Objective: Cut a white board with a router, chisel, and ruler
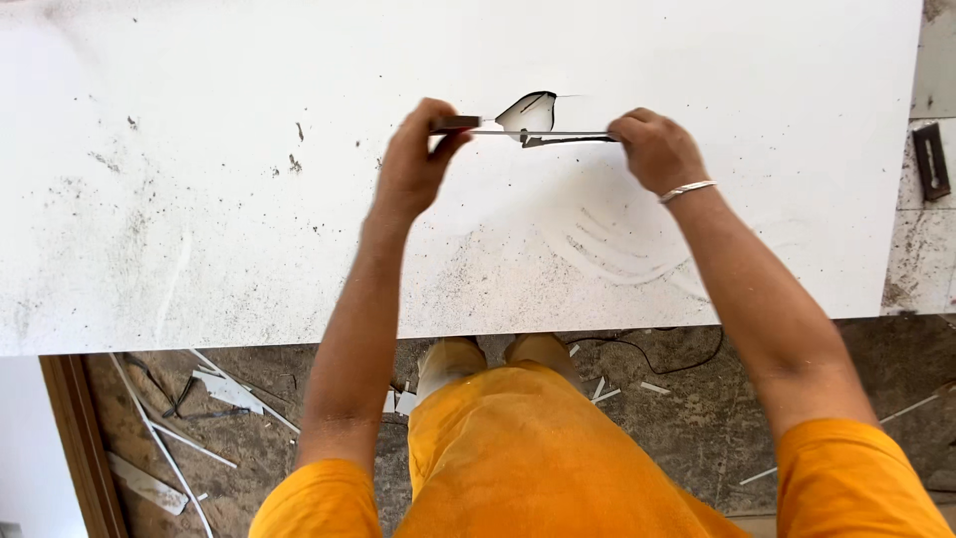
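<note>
A large white board (249, 179), dusty and speckled, lies flat in front of me. Near its middle is a small irregular cut-out hole (528, 112). A long thin metal file (543, 134) lies across the lower edge of that hole. My left hand (413, 164) grips the file's dark wooden handle (454, 124) at the left end. Pinching the blade's other end is my right hand (652, 149), which wears a silver bracelet (687, 189) at the wrist. Both arms reach forward over the board.
White dust with curved finger smears (607, 244) covers the board below the hole. A dark rectangular tool (931, 159) lies at the right beyond the board's edge. On the floor below are white offcuts (224, 389), a black cable (657, 359) and a brown wooden frame (75, 438).
</note>
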